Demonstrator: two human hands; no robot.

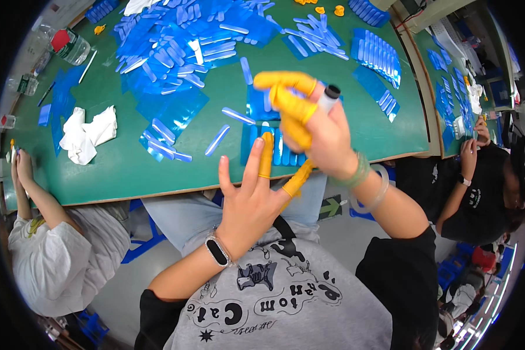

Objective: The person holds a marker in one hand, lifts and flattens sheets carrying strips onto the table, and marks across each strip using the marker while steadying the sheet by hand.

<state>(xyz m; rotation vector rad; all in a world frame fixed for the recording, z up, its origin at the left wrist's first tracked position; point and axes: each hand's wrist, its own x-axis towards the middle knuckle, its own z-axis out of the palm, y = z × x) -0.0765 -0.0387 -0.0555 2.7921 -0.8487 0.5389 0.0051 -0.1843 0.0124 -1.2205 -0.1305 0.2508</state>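
My left hand (252, 201) has its fingers spread, with yellow finger cots on some of them. Its fingertips rest at the near edge of a blue film sheet (283, 156) that bears several narrow strips. Above the sheet is my right hand (328, 137), also in yellow finger cots and slightly blurred. A short white tube with a black end (331, 98) stands up out of its closed grip; the tube's lower part is hidden. Loose pale-blue strips (217, 140) lie on the green table left of the sheet, and one strip (238, 115) points toward it.
A big heap of blue strips and film (169, 49) covers the far left-centre. Stacked blue strips (376, 58) lie at the far right. White crumpled cloths (87, 133) and a plastic bottle (70, 46) are to the left. Other people sit at both sides of the green table (379, 137).
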